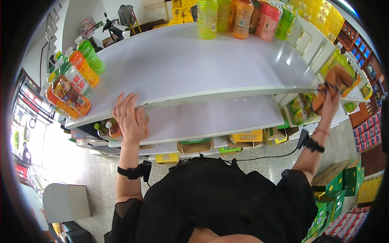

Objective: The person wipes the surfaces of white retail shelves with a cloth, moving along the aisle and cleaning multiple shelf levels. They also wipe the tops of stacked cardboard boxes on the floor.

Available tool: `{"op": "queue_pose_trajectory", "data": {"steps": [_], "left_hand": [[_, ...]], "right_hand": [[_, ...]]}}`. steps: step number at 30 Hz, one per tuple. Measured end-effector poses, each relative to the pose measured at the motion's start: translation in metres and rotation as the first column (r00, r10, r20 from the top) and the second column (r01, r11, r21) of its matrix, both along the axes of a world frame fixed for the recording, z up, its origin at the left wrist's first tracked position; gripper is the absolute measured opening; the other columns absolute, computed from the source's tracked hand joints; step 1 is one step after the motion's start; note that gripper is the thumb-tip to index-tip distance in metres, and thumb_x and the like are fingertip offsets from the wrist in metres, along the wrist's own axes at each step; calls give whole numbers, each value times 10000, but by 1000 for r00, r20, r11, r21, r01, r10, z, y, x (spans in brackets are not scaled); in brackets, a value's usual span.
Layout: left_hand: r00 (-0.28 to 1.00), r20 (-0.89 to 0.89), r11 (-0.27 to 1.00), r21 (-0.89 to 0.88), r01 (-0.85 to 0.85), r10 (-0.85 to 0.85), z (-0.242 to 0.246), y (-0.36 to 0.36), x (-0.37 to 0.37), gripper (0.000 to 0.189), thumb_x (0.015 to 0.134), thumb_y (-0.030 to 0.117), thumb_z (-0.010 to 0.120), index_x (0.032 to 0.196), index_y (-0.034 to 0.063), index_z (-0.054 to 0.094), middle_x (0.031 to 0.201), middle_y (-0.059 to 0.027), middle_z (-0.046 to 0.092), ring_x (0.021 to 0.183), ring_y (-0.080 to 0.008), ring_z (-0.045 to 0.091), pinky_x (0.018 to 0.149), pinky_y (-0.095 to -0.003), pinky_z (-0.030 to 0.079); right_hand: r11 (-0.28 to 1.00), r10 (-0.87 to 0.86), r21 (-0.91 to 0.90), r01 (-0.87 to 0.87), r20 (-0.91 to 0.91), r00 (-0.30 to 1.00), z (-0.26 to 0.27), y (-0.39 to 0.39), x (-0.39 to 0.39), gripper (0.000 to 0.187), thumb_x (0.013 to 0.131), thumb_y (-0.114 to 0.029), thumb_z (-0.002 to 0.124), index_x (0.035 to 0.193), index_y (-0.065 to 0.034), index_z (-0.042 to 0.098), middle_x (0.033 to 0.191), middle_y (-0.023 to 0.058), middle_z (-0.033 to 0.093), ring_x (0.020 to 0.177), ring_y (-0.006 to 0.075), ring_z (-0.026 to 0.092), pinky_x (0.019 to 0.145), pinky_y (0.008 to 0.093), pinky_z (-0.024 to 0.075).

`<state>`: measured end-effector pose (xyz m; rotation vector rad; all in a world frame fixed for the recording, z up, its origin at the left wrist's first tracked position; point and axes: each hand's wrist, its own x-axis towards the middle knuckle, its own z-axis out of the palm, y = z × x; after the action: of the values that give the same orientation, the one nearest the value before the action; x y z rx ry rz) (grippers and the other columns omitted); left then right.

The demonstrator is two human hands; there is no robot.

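Note:
My left hand (130, 118) rests with its fingers spread on the front edge of the white upper shelf (194, 66), with nothing held. Under it, bottles with white and green caps (114, 129) stand on the lower shelf (212, 117). At the right end of the shelf, my right hand (330, 97) grips a crumpled orange-brown cloth (337, 80). The cloth is partly blurred and lies close to yellow-green bottles (343, 63) on the neighbouring shelf. Just below the cloth is a group of green-labelled bottles (301, 107).
Drink bottles (74, 80) cluster at the upper shelf's left end, and more bottles (241, 18) stand along its far side. Open cartons (196, 144) sit low under the shelves. Green boxes (332, 179) are stacked at the right. A grey cabinet (65, 203) stands on the floor at left.

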<state>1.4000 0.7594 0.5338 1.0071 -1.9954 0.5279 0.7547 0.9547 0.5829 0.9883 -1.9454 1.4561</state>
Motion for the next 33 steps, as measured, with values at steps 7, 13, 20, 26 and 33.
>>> {"op": "queue_pose_trajectory", "data": {"steps": [7,13,20,26,33], "left_hand": [[1000,-3,1000,22,10,-10,2,3,-3,405,951,280,605,1305,84,585,1340,-83,574,1368,-335,424,1076,-519,283],[1000,-28,999,-30,13,-14,2,7,3,397,941,290,637,1277,84,590,1309,-85,580,1346,-336,438,1038,-510,321],[996,-37,997,8,79,-79,0,6,2,431,965,297,603,1330,74,547,1333,-130,567,1365,-352,418,1077,-512,291],[978,15,977,-46,208,-208,3,5,24,469,905,247,691,1305,54,541,1289,-134,592,1314,-369,478,1034,-505,352],[962,-22,960,46,275,-274,5,8,30,415,933,200,647,1318,72,562,1374,-109,586,1357,-332,469,1075,-490,342]], "right_hand": [[605,104,768,208,-336,936,-24,-117,-84,525,948,-318,508,1426,-103,488,1352,288,550,1243,458,533,1049,494,441],[609,489,742,-280,-73,869,25,-182,176,388,922,-237,545,1269,-74,608,1189,286,644,1064,454,629,911,498,519],[281,853,853,-439,-13,522,39,-262,423,526,921,-317,600,1421,-178,517,1372,274,510,1261,428,508,1055,459,444],[144,912,784,-604,132,388,40,-274,522,495,929,-285,539,1421,-227,532,1391,231,528,1213,416,566,1045,452,458],[360,854,755,-548,-30,520,35,-230,412,484,909,-219,603,1388,-161,564,1311,149,613,1193,344,596,1002,440,482]]}}
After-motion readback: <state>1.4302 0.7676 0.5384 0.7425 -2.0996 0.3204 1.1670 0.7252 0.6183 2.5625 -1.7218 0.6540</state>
